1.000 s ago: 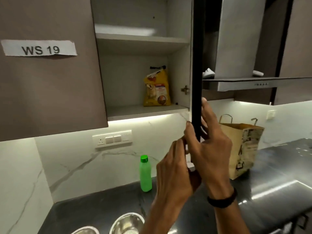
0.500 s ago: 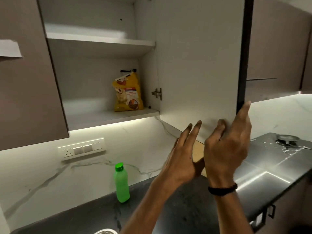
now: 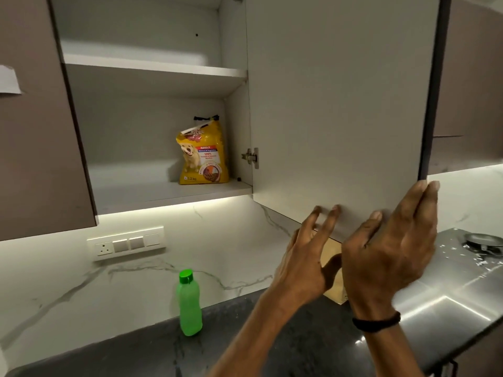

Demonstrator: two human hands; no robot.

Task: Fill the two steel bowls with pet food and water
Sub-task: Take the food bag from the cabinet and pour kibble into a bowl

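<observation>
A yellow pet food bag (image 3: 202, 156) with a dog picture stands upright on the lower shelf of the open wall cabinet, near its right wall. A green water bottle (image 3: 189, 303) stands on the dark counter against the marble wall. My right hand (image 3: 392, 251) is raised with straight fingers touching the bottom corner of the swung-open cabinet door (image 3: 340, 104). My left hand (image 3: 304, 257) is beside it, fingers spread and relaxed just below the door's lower edge, holding nothing. The steel bowls are out of view.
A closed brown cabinet (image 3: 35, 131) with a paper label hangs at the left. A switch panel (image 3: 126, 243) sits on the marble wall. A brown paper bag (image 3: 333, 270) shows behind my hands. A steel cooktop surface (image 3: 449, 295) lies at the right.
The cabinet door has swung wide open to the right. Both hands let go of its edge and now rest open near its bottom corner. The view has shifted left and closer.
</observation>
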